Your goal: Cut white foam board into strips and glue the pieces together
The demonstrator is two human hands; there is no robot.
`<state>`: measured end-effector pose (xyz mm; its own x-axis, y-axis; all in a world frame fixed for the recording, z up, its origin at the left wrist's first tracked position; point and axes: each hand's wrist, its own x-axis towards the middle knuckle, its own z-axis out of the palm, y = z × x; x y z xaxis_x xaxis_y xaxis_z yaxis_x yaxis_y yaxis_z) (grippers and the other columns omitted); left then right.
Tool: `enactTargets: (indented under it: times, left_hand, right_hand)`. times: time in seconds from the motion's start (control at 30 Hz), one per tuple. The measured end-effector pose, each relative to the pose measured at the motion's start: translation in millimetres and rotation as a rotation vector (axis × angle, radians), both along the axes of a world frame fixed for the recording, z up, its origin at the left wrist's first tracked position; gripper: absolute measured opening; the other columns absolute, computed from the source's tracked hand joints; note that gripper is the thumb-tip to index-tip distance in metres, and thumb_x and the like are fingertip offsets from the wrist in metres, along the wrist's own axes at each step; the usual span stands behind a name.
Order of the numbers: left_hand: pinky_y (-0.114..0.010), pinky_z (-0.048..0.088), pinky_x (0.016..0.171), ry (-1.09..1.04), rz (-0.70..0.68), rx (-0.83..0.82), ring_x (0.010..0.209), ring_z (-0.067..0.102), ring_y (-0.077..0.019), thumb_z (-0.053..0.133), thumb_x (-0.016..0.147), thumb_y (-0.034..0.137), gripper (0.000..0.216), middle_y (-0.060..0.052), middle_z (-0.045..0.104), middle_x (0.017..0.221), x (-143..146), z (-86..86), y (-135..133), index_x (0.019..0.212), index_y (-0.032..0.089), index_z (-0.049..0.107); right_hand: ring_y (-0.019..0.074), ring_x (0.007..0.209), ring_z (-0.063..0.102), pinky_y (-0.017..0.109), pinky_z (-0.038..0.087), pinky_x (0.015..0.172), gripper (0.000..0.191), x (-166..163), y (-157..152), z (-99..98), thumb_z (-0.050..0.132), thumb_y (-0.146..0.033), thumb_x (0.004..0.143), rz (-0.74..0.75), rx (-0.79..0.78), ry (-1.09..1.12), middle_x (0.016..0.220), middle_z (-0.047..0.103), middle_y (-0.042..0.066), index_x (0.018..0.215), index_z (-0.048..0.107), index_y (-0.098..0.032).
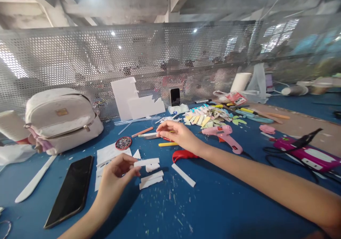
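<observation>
My left hand (119, 169) pinches the near end of a white strip (150, 162) between thumb and fingers. Beside it lie a small white scrap (152, 167), two short white strips (151, 179) and a longer strip (183, 175). My right hand (177, 132) reaches over the tools with its fingers loosely curled, and nothing shows clearly between them. Under its fingertips are a pointed metal blade (149, 137) and a slim pale stick (149, 135). A yellow pen (168, 144) and a red tool (185, 155) lie below its wrist.
A pink glue gun (225, 137) and a magenta power strip (306, 153) with black cable lie right. Colourful paper pieces (206, 116) are heaped behind. A phone (70, 189), a white backpack (61, 121) and a red-rimmed dish (123, 143) stand left. A perforated screen (133, 54) borders the back.
</observation>
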<state>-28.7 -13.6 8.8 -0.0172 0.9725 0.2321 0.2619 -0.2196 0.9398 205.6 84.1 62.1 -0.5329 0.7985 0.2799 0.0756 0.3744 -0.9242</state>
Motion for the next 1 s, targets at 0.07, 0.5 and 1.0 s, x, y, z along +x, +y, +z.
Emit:
enactTargets:
  times: [0.07,0.5,1.0]
  left_hand:
    - [-0.025,0.053,0.064,0.013,0.022,0.027,0.065,0.069,-0.0161,0.070,0.082,0.032,0.016,0.002,0.066,0.069,-0.1,-0.1,-1.2,0.086,0.019,0.062]
    - [-0.041,0.045,0.085,0.626,-0.140,0.180,0.090,0.061,-0.0244,0.068,0.083,0.028,0.023,-0.003,0.068,0.098,9.8,3.0,-10.4,0.104,0.025,0.060]
    - [-0.040,0.040,0.079,0.851,-0.319,0.186,0.074,0.060,-0.0218,0.070,0.082,0.050,0.033,0.001,0.064,0.081,25.3,5.4,-30.8,0.087,0.021,0.054]
  right_hand:
    - [0.0164,0.087,0.065,0.025,0.051,0.064,0.018,-2.1,-6.7,-1.1,0.063,-0.030,0.089,0.117,-0.079,-0.051,0.096,0.069,0.006,0.101,0.061,-0.018]
    - [0.0091,0.064,0.056,0.019,0.041,0.056,0.011,-1.3,-20.3,6.6,0.056,-0.023,0.093,0.383,-0.185,-0.217,0.073,0.059,-0.001,0.090,0.061,-0.015]
    - [0.0187,0.080,0.061,0.025,0.035,0.059,0.014,4.8,-51.5,16.8,0.069,-0.029,0.085,0.370,0.443,-0.963,0.086,0.064,0.001,0.089,0.062,-0.018]
